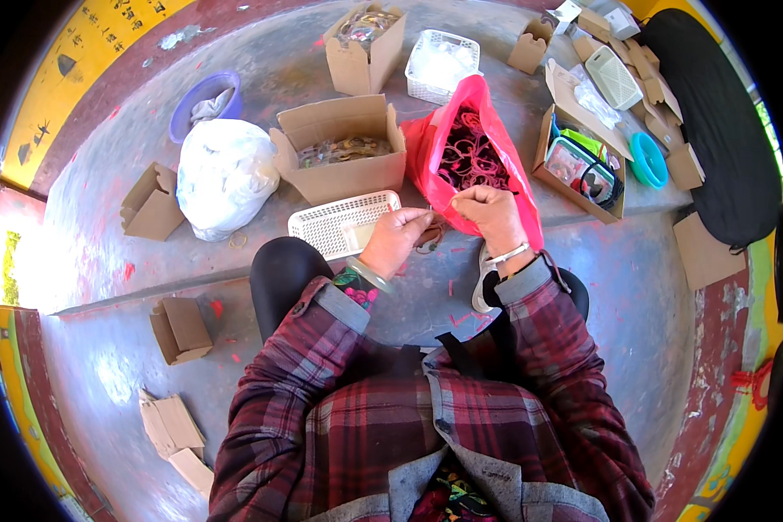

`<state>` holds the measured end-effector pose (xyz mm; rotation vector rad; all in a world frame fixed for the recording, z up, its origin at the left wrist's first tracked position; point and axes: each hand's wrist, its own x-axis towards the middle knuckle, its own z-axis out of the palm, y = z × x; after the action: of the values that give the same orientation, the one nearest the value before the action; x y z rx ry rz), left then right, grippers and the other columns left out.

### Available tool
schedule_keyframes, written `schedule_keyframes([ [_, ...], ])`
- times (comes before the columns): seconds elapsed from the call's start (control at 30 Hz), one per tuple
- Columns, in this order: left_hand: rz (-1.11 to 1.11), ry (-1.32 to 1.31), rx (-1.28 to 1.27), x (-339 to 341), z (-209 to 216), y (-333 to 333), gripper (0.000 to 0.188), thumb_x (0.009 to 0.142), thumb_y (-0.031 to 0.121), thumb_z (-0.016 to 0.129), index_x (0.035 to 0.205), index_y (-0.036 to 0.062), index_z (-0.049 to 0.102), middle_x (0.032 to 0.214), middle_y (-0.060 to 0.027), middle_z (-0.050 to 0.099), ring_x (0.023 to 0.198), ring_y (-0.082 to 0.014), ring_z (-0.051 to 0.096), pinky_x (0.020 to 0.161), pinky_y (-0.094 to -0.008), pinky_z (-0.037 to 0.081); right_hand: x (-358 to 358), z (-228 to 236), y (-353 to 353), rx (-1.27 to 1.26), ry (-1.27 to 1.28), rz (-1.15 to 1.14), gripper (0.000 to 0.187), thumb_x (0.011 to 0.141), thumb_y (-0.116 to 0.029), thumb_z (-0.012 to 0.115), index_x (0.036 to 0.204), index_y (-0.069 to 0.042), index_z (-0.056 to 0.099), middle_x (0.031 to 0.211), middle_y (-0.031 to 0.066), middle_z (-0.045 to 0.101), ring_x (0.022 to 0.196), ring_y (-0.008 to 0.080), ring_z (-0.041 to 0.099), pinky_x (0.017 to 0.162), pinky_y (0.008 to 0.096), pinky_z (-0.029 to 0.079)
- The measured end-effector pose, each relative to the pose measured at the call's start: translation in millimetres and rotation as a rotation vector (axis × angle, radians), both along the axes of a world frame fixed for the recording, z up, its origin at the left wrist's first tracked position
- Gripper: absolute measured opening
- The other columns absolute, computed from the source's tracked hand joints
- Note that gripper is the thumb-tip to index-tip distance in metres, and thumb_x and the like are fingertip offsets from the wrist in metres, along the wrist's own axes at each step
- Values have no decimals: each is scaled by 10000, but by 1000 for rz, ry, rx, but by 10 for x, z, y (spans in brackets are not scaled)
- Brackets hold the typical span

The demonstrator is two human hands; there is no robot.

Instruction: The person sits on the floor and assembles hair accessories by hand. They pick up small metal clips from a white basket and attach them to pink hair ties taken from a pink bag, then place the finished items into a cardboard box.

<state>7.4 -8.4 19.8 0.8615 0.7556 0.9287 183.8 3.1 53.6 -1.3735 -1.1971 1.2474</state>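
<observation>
My left hand [395,238] is pinched over the right end of a white plastic basket [350,221], with a thin strand [432,238] showing at its fingertips. Just to the right, my right hand [491,215] also has thumb and finger pressed together; whatever it grips is too small to make out. Behind that hand stands an open pink plastic bag [426,158] full of dark red and pink cord loops [473,157]. An open cardboard box [337,170] beyond the basket holds small items in clear plastic packets.
A full white bag [224,178], a purple basin [202,103] and a small cardboard box [153,202] are at left. On the right lie a carton of packaged goods [580,174], a teal basin [648,160] and piled cardboard. A step edge [148,296] runs across the floor.
</observation>
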Motion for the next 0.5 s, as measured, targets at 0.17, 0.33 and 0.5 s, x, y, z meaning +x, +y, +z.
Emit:
schedule_keyframes([
  [0.17, -12, -185, -130, -44, 41, 20, 230, 917, 86, 459, 1040, -82, 554, 1017, -145, 610, 936, -205, 607, 843, -289, 493, 205, 165, -55, -50, 219, -79, 70, 760, -25, 644, 809, 23, 653, 692, 18, 609, 591, 70, 523, 554, 193, 416],
  [0.33, -40, -168, -75, -89, -44, 59, 245, 924, 114, 451, 993, -94, 560, 977, -156, 611, 904, -209, 602, 821, -282, 491, 720, 394, -263, 23, 201, -150, 75, 767, -21, 637, 822, 25, 657, 704, 31, 622, 628, 82, 537, 592, 192, 413],
  [0.5, -67, -181, -102, -152, 2, 44, 216, 916, 91, 471, 980, -92, 566, 962, -151, 613, 879, -209, 610, 831, -290, 501, 1803, 270, -725, 114, 190, -235, 87, 782, -60, 622, 831, 5, 653, 765, 57, 622, 703, 129, 557, 658, 259, 440],
])
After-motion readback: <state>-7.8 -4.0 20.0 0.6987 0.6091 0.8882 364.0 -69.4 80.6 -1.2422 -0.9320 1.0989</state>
